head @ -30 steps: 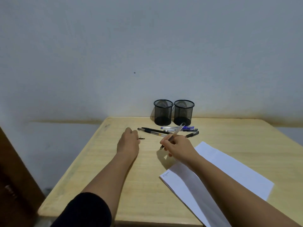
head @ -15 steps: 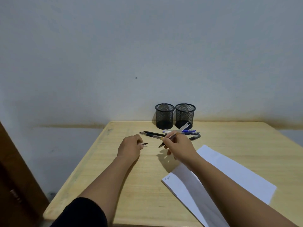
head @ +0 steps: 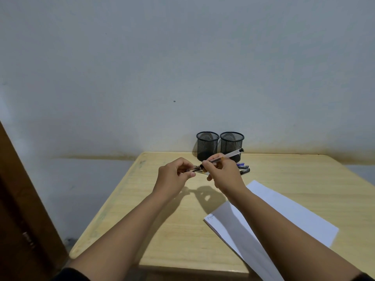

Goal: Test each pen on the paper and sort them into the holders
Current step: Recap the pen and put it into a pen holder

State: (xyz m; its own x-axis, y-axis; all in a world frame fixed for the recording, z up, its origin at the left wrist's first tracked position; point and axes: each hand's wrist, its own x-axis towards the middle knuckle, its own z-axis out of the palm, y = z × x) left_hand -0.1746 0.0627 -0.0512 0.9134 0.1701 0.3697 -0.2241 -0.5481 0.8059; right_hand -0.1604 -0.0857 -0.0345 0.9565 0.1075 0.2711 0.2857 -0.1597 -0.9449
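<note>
My right hand (head: 224,175) grips a clear-barrelled pen (head: 230,156), its rear end pointing up and right in front of the right holder. My left hand (head: 174,177) pinches a small black pen cap (head: 193,169) and holds it at the pen's tip. Both hands hover above the table. Two black mesh holders stand side by side at the back edge, the left holder (head: 207,146) and the right holder (head: 231,144). Several more pens (head: 243,169) lie on the table behind my right hand, partly hidden. A white paper (head: 284,211) with a small scribble at its near-left corner lies to the right.
The wooden table (head: 176,230) stands against a pale wall. A dark brown wooden panel (head: 18,209) rises at the far left, beyond the table's left edge.
Both hands lifted off the table and came together. The pen's tip swung left toward the cap that my left hand carries, and the two now meet.
</note>
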